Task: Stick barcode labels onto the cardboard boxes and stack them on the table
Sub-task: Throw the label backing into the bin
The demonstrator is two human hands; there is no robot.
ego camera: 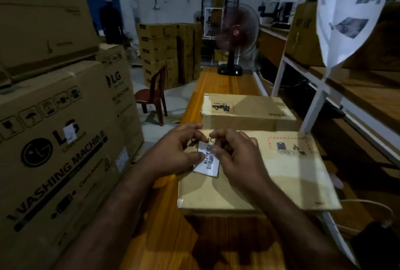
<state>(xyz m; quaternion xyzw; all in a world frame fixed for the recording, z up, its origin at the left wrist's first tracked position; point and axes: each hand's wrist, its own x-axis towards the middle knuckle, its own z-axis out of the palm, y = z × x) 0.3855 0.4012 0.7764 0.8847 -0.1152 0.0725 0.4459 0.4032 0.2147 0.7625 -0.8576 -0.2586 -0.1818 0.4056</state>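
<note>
A: Status?

B: Label not on yet. Left hand and right hand both pinch the barcode label near its upper edge, fingertips curled tight, over the far-left corner of the near box. Prob. peeling the backing.

A: Other box?

B: Far box lies just behind on the table, not stacked. No barcode label seen on top; other faces hidden.

A: Remaining?

B: Stick, press, stack. Early stage, in my judgement.

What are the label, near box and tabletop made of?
Label: white paper, likely sticker stock; black printed bars. Near box: matte brown cardboard; dull surface, folded edges, printed marks. Tabletop: orange wood or wood-look laminate; grain lines, slight sheen.
</note>
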